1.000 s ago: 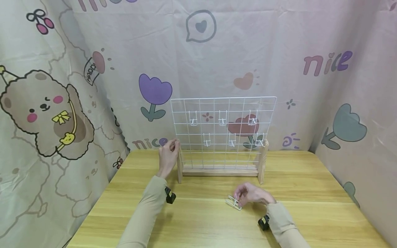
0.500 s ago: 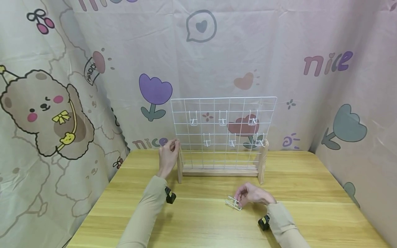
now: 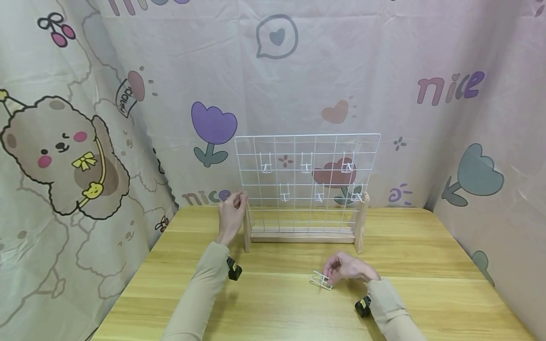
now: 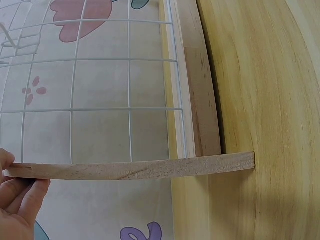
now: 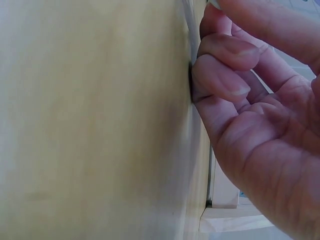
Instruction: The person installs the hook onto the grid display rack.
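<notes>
In the head view, my left hand (image 3: 231, 214) pinches the top of the left wooden upright of a white wire grid rack (image 3: 308, 135). The left wrist view shows thumb and fingers on either side of that upright (image 4: 125, 170). Close to the tabletop, in front of the rack, my right hand (image 3: 349, 267) pinches the right end of a white wire hook (image 3: 319, 280); its prongs stick out to the left. In the right wrist view the fingers (image 5: 225, 80) are curled, and the hook is mostly hidden.
Several white hooks (image 3: 306, 167) hang on the grid in two rows. The rack's wooden base (image 3: 303, 235) stands toward the back of the wooden table (image 3: 273, 303). A printed curtain (image 3: 281, 85) hangs behind and at both sides.
The white hook in my right hand has tilted slightly between the fingers. My left hand has stayed still on the upright.
</notes>
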The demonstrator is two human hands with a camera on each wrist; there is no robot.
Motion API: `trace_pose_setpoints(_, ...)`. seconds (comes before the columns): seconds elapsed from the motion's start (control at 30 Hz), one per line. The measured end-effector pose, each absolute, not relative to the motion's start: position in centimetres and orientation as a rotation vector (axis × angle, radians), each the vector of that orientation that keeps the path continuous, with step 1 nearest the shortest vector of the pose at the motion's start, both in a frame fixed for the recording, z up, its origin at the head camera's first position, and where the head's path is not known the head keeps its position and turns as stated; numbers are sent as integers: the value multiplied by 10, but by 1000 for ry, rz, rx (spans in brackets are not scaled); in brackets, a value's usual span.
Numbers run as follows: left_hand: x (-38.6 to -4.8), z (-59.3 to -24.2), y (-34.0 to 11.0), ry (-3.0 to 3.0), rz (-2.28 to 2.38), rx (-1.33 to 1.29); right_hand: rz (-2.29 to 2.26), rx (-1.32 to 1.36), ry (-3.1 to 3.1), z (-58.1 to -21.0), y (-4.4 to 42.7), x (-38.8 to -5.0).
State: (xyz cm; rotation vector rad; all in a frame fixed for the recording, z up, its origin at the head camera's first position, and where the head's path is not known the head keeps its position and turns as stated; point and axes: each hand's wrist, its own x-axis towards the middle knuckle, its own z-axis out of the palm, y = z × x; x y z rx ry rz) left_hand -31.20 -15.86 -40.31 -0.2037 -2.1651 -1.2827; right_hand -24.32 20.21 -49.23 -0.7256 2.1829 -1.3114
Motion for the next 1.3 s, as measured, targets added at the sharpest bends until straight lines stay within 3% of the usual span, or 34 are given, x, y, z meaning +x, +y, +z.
trace_pose_setpoints(1.3,-311,-402,-158,-2165,-1281,-193,-1500,-713,2099,-497,213,-243)
